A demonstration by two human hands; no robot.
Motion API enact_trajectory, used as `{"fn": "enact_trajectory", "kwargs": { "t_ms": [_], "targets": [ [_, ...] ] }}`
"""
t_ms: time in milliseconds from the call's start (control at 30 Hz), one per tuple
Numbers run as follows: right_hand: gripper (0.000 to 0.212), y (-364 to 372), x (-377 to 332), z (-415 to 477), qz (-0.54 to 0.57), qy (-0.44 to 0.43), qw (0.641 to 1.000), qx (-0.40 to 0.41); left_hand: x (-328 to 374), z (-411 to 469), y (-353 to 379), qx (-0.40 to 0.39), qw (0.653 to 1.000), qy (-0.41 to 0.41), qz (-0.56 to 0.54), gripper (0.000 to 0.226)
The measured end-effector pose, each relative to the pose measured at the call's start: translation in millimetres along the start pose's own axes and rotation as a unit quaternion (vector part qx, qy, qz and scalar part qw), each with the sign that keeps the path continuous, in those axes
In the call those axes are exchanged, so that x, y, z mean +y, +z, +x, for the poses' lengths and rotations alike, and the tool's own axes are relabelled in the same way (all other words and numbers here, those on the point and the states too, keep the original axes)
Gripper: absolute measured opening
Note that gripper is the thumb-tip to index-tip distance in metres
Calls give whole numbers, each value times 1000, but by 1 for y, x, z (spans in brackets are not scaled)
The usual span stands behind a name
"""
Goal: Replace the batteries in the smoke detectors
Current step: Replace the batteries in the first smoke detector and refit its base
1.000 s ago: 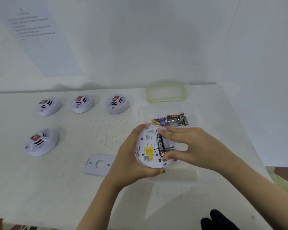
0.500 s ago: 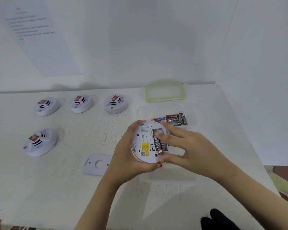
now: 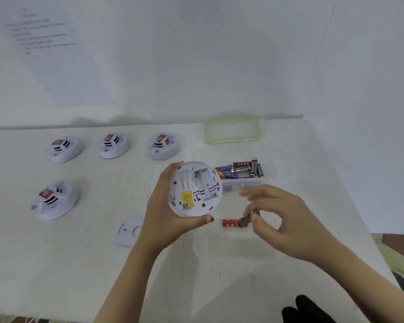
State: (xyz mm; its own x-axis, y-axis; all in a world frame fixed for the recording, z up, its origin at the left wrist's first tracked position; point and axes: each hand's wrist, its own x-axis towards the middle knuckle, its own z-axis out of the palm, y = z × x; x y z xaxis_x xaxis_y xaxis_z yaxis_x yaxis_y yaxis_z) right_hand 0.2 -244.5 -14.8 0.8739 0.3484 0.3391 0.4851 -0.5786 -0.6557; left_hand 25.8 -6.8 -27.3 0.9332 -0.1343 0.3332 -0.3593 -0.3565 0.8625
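Upturned smoke detector [image 3: 195, 188], battery bay exposed, gripped in curled left hand [image 3: 160, 217]; right hand [image 3: 289, 217] at its 4 o'clock pinches blurred dark battery [image 3: 243, 222], just beside red battery [image 3: 229, 223] on table [image 3: 79, 252].

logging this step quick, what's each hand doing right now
Left hand: closed, gripping the opened smoke detector.
Right hand: closed, pinching a dark battery, which is blurred.

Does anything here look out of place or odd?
A red battery lies loose on the table, outside the battery box. A backplate lies detached beside the left hand. Nothing looks broken.
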Motion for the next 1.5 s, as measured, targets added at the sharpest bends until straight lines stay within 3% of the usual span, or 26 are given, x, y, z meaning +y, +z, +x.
{"fn": "enact_trajectory", "kwargs": {
  "t_ms": [67,133,233,333,467,567,667,800,933,1100,1367,1500],
  "targets": [
    [32,-4,3,1,-66,10,993,-94,-3,3,2,-2,1000,-4,-4,100],
    [32,-6,3,6,-64,6,991,-120,-4,7,4,-6,1000,-4,-9,101],
    [26,-11,2,25,-19,17,998,-56,-3,16,9,-15,1000,4,-16,99],
    [21,-17,12,57,-111,67,992,6,-2,28,11,-21,1000,11,-17,99],
    [25,-18,27,98,-320,128,938,-41,-4,45,14,-19,1000,17,-11,96],
    [12,-8,35,116,-429,131,889,-96,-6,55,16,-24,999,26,-8,94],
    [33,-2,38,121,-471,143,861,-124,-10,63,18,-32,999,28,-3,94],
    [32,-3,41,122,-443,164,872,-126,-16,68,21,-34,999,27,2,94],
    [4,-5,41,121,-390,176,898,-107,-20,72,23,-35,999,26,-1,94],
    [16,-5,45,120,-429,158,879,-136,-23,75,23,-38,999,26,2,95],
    [14,-11,43,122,-438,135,871,-178,-23,74,22,-34,999,28,1,93],
    [13,-23,43,121,-339,141,914,-169,-23,74,21,-32,999,27,1,93]
  ]
}}
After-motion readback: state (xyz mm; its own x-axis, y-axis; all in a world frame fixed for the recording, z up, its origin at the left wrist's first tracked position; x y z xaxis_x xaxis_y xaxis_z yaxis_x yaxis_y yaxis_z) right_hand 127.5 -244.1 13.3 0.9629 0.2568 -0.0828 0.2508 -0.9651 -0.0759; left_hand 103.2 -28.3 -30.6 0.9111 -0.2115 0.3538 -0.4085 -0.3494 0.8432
